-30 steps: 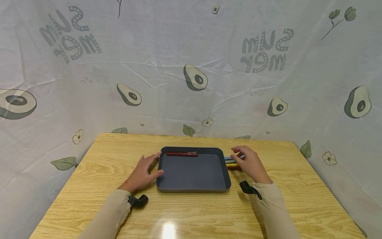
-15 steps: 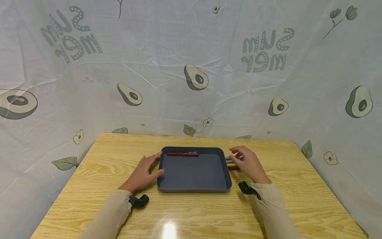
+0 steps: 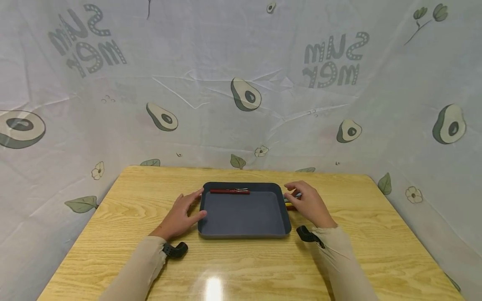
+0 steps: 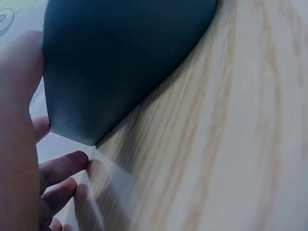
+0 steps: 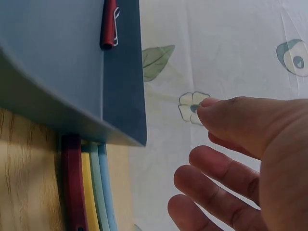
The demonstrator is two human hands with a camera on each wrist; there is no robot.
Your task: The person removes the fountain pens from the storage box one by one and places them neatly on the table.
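Observation:
A dark grey rectangular tray (image 3: 244, 215) sits on the wooden table with a dark red pen (image 3: 229, 191), which has a silver clip, lying along its far side. My left hand (image 3: 181, 215) spans the tray's left side with thumb and fingers spread, fingertips right at the rim. To the right of the tray, my right hand (image 3: 309, 204) hovers with loosely bent fingers and nothing between them. Below that hand, slim maroon (image 5: 73, 183), yellow (image 5: 89, 192), green (image 5: 97, 187) and blue (image 5: 106, 192) sticks lie side by side, their near ends hidden by the tray's edge.
The light wood table (image 3: 241, 267) extends around the tray. Behind it hangs a pale cloth (image 3: 196, 138) printed with avocados, leaves and flowers. Black wrist cameras (image 3: 176, 250) project from both sleeves close over the tabletop.
My right hand has drifted left toward the tray, covering more of the coloured sticks in the head view. My left hand stays at the tray's left rim, and the red pen has not moved.

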